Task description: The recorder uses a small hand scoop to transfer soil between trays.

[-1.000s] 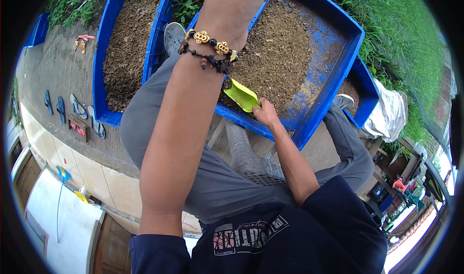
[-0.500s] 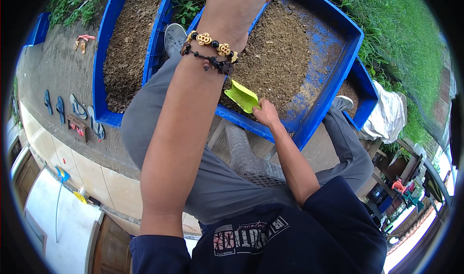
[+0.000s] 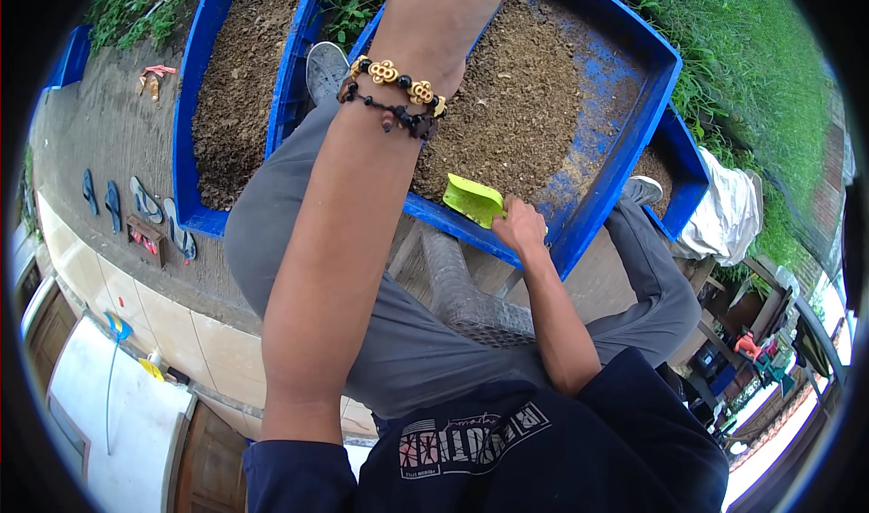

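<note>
My right hand [image 3: 520, 225] is closed round the handle of a lime-green scoop [image 3: 470, 198]. The scoop hangs over the near edge of a blue tray [image 3: 593, 232], its pan pointing left. Inside this tray lies brown, crumbly, soil-like material [image 3: 520, 105], thinner toward the right, where the blue bottom shows. My left hand [image 3: 444, 10] reaches out large at the top of the picture, over the tray's left part. Most of its fingers are cut off or hidden; one fingertip shows at the upper edge. Two beaded bracelets [image 3: 398, 78] circle that wrist.
A second blue tray [image 3: 186, 151] of brown material stands left, and a smaller blue tray [image 3: 695, 182] right. A white sack [image 3: 724, 210] sits beside the grass [image 3: 751, 87]. Sandals [image 3: 145, 201] lie on the concrete. My legs straddle a grey textured support [image 3: 453, 282].
My right hand and the green scoop have shifted a little right and toward me, and the pan has turned flatter. The left arm has hardly moved.
</note>
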`<state>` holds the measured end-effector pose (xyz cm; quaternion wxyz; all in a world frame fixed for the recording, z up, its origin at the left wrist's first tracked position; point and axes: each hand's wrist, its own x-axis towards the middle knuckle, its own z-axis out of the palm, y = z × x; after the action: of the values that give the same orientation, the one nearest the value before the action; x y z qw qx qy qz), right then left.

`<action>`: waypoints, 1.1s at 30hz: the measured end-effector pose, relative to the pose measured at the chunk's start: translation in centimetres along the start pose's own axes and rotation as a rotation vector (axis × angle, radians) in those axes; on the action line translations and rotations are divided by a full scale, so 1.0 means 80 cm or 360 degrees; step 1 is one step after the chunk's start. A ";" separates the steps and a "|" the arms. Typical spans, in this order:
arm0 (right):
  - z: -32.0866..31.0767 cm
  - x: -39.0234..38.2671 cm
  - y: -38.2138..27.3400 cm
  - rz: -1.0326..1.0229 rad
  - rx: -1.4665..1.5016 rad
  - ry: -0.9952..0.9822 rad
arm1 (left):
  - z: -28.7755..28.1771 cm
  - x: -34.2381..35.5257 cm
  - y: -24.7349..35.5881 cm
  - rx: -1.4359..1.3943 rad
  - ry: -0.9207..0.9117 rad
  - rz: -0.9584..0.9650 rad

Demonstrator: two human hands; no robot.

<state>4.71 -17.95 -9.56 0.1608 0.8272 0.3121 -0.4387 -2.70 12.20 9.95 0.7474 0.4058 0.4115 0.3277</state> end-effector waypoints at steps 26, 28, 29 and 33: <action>0.100 0.065 0.008 -0.0323 0.0350 -0.0142 | 0.003 0.001 -0.002 0.0004 0.0059 -0.0013; 0.110 0.072 0.007 -0.0384 0.0413 -0.0127 | 0.001 0.003 -0.003 -0.0004 0.0007 0.0001; 0.114 0.076 0.006 -0.0442 0.0477 -0.0114 | 0.002 0.003 -0.003 -0.0004 0.0006 0.0002; 0.122 0.092 0.015 -0.0408 0.0515 -0.0107 | 0.006 0.000 -0.002 -0.0005 0.0014 -0.0005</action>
<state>2.47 -21.35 -21.11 -0.0208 0.7807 0.3348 -0.5273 -2.26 12.01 9.97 0.7468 0.4025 0.4149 0.3289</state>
